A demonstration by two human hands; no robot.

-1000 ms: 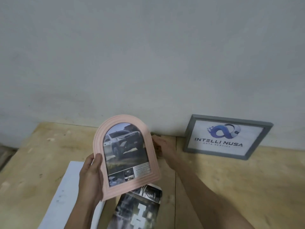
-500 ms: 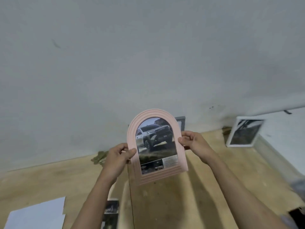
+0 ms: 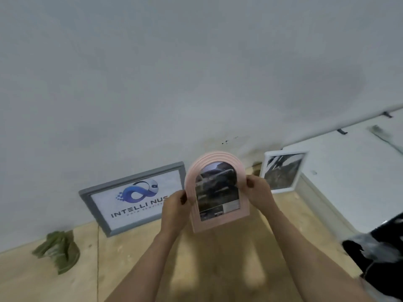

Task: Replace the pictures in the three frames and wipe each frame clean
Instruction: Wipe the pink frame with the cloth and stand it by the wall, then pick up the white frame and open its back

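Observation:
I hold a pink arched frame (image 3: 218, 223) upright above the wooden table, a car picture showing in it. My left hand (image 3: 174, 205) grips its left edge and my right hand (image 3: 257, 190) grips its right edge. A grey frame (image 3: 130, 201) with a blue logo picture leans on the wall to the left, partly hidden behind my left hand and the pink frame. A white frame (image 3: 281, 171) with a dark picture leans in the corner at the right. A crumpled green cloth (image 3: 57, 251) lies on the table at the left.
The wooden table (image 3: 218, 269) meets the grey wall at the back and a white side panel (image 3: 349, 171) on the right. A dark object (image 3: 379, 249) sits at the right edge of view.
The pink frame has moved away from me toward the back wall, between the grey and white frames. The view has swung, bringing the grey frame and the green cloth into sight.

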